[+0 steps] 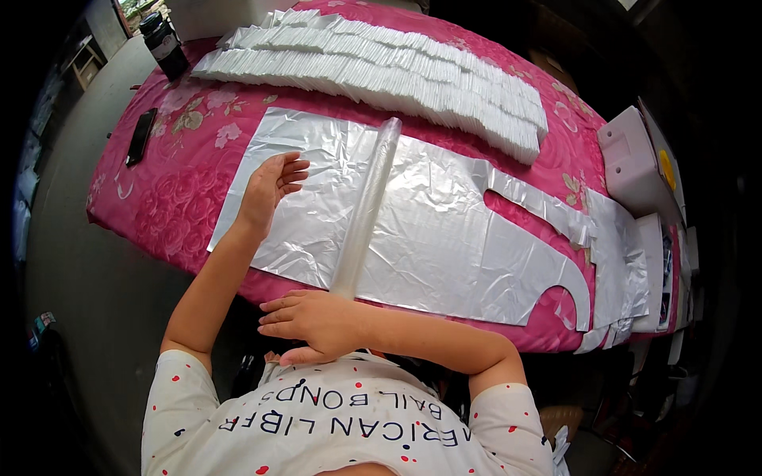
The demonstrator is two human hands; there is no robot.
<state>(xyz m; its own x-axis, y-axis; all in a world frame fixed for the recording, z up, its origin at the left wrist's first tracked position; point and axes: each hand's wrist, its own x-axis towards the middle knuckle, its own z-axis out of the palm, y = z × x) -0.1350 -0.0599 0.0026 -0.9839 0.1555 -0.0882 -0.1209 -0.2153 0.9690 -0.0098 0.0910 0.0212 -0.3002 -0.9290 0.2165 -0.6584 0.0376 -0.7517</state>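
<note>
A thin silvery-white plastic sheet (444, 230) is spread across the table, with curved cut-outs and strap-like strips at its right end. A narrow, translucent plastic roll (370, 202) lies crosswise on it, from the far edge to the near edge. Over the sheet's left part is my left hand (274, 190), fingers apart and slightly bent, holding nothing. My right hand (313, 324) is at the table's near edge, beside the roll's near end. Its fingers stretch leftward with nothing in them; whether it touches the roll I cannot tell.
Long rows of folded white plastic pieces (381, 71) line the far side of the pink flowered tablecloth (178, 210). A phone (141, 136) and a dark bottle (163, 46) are at the left. White boxes (639, 166) and more crumpled plastic sheets (615, 254) crowd the right end.
</note>
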